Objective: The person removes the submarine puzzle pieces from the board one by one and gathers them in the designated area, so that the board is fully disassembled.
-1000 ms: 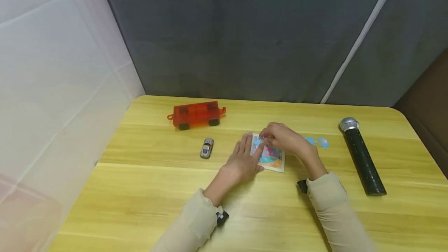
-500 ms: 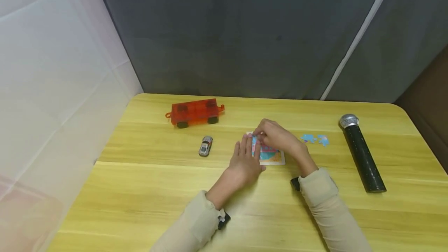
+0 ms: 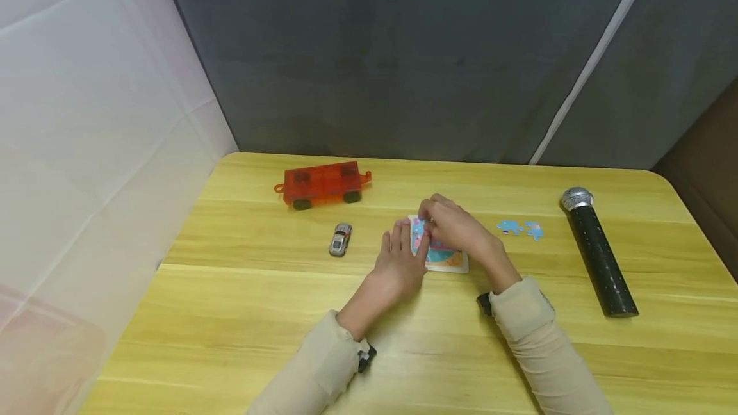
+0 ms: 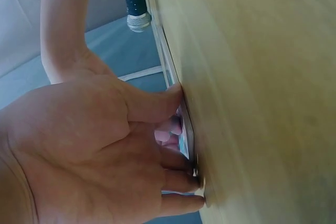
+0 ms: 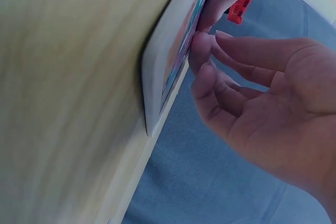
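Puzzle board: frame centre, on tabletop
Left hand: fingers spread flat, pressing board's left edge
Right hand: fingertips pressing board (pinch unclear)

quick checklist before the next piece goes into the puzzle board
1. Puzzle board lies flat on the table: ok.
2. Left hand steadies the board's left edge, fingers flat: ok.
3. Right hand fingertips press on the board's upper left part: ok.
4. Piece under those fingertips fully seated: cannot tell, the fingers hide it.
5. Two loose puzzle pieces lie right of the board, near the right hand: ok.
6. Microphone, toy car and orange wagon lie apart from the board: ok.
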Demonstrator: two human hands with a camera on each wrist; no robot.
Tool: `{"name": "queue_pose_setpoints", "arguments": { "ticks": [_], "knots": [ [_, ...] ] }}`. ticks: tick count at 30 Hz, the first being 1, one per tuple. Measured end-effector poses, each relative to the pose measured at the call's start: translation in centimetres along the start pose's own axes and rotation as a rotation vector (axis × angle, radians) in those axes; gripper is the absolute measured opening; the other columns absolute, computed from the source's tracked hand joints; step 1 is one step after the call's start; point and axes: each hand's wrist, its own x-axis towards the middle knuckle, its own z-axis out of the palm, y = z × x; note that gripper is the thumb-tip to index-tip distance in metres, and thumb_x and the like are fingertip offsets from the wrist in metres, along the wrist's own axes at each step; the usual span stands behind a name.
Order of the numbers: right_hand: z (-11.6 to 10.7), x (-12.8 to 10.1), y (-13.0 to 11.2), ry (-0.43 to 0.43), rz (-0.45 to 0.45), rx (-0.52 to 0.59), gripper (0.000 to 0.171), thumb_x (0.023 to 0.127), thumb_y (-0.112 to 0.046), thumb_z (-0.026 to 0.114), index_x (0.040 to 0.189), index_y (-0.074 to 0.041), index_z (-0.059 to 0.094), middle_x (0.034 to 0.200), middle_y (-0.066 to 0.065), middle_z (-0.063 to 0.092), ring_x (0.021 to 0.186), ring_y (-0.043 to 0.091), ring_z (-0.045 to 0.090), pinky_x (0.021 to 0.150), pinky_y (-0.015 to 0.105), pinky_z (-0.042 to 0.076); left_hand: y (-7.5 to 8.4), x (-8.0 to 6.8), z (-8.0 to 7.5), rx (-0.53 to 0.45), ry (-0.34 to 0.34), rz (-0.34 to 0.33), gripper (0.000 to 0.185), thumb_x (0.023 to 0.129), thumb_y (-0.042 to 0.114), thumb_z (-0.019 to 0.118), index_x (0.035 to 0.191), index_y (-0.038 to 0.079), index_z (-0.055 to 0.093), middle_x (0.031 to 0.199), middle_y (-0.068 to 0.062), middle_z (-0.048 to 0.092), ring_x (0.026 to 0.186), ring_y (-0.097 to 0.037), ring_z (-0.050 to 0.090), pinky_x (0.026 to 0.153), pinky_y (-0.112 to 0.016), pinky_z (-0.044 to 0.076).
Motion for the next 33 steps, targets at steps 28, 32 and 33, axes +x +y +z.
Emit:
{"name": "queue_pose_setpoints", "arguments": {
  "ticks": [28, 32, 33],
  "knots": [
    [-5.9, -3.4, 6.7, 0.032, 0.111, 0.196, 0.008, 0.107, -0.001, 0.067, 0.103, 0.001, 0.073, 0.08, 0.014, 0.07, 0.069, 0.027, 0.062, 0.065, 0.035, 0.048, 0.0, -0.2, 0.1, 0.011, 0.02, 0.001, 0.067, 0.12, 0.041, 0.039, 0.178, 0.017, 0.015, 0.182, -0.028, 0.01, 0.171, -0.04, 0.012, 0.137, -0.047, 0.022],
    [-5.8, -3.5, 7.8, -0.044, 0.169, 0.149, 0.006, 0.104, 0.0, 0.071, 0.1, 0.004, 0.075, 0.078, 0.012, 0.072, 0.067, 0.022, 0.06, 0.064, 0.033, 0.049, 0.0, -0.1, 0.3, 0.011, 0.022, 0.002, 0.068, 0.12, 0.042, 0.038, 0.178, 0.017, 0.015, 0.181, -0.029, 0.01, 0.171, -0.041, 0.012, 0.137, -0.047, 0.022],
    [-5.7, -3.4, 7.9, -0.047, 0.189, 0.14, 0.006, 0.103, 0.0, 0.071, 0.099, 0.004, 0.074, 0.079, 0.012, 0.072, 0.067, 0.021, 0.06, 0.064, 0.032, 0.049, 0.0, -0.1, 0.3, 0.006, 0.024, 0.003, 0.068, 0.12, 0.042, 0.039, 0.178, 0.017, 0.015, 0.181, -0.029, 0.01, 0.171, -0.041, 0.012, 0.137, -0.048, 0.022]
  ]
}}
